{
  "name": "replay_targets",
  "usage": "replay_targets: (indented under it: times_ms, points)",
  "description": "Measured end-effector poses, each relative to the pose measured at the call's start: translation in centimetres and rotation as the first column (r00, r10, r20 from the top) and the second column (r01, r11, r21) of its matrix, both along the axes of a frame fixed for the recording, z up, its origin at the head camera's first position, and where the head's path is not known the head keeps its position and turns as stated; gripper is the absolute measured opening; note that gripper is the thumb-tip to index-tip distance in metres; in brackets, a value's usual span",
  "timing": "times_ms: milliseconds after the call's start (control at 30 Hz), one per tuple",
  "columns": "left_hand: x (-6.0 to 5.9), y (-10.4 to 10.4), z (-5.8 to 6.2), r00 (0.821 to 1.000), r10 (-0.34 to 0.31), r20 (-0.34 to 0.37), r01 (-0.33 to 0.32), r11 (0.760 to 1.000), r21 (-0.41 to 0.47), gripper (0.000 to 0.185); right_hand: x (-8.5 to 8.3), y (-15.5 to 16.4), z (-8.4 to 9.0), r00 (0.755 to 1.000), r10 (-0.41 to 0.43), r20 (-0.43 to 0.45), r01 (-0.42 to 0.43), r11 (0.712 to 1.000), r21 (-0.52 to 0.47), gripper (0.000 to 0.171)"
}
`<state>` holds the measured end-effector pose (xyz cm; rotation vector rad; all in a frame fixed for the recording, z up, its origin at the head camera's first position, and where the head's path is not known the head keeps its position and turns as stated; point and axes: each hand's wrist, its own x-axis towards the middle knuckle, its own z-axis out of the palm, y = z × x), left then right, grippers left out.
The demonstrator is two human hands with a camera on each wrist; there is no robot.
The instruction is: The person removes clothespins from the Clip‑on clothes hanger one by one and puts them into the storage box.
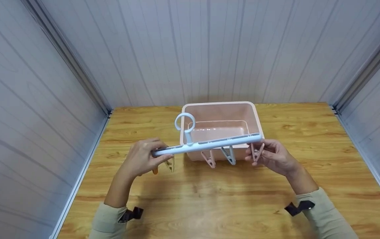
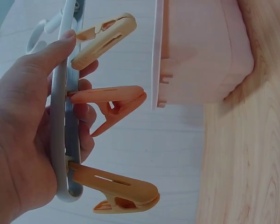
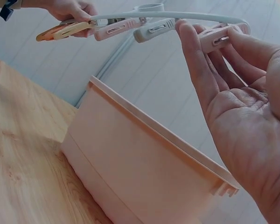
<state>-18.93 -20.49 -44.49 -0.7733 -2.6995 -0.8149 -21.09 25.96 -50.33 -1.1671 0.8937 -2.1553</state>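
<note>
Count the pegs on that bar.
6: orange, salmon and cream pegs by the left hand gripping the bar; pink and grey mid-bar; an end peg in the right hand's grip. Others may be hidden.

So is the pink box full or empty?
Empty: the head view shows the pink box's bare bottom, nothing inside.

You face a wooden table [image 1: 210, 205] with yellow-brown grain, boxed in on three sides by pale grey panelled walls [image 1: 210, 49] joined by metal corner strips [image 1: 67, 56]; the light is even.
</note>
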Motion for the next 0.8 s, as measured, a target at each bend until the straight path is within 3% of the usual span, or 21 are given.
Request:
replay_targets:
  times_ms: [467,667,800]
  points:
    - [-0.5,-1.0,0.5,0.988,-0.043,0.147,0.05,0.998,-0.043,0.026,-0.8,0.9,-0.2,0.991,0.137,-0.007,-0.137,0.989,0.05,0.044]
    - [-0.3,-1.0,0.3,0.993,-0.014,0.119,0.02,0.999,-0.05,0.025,-1.4,1.2,-0.3,0.992,0.124,-0.004,-0.122,0.986,0.112,0.044]
    - [-0.1,-0.7,-0.2,0.993,0.015,0.116,-0.007,0.998,-0.061,0.026,-1.3,1.3,-0.1,0.997,0.06,0.038,-0.066,0.978,0.198,0.042]
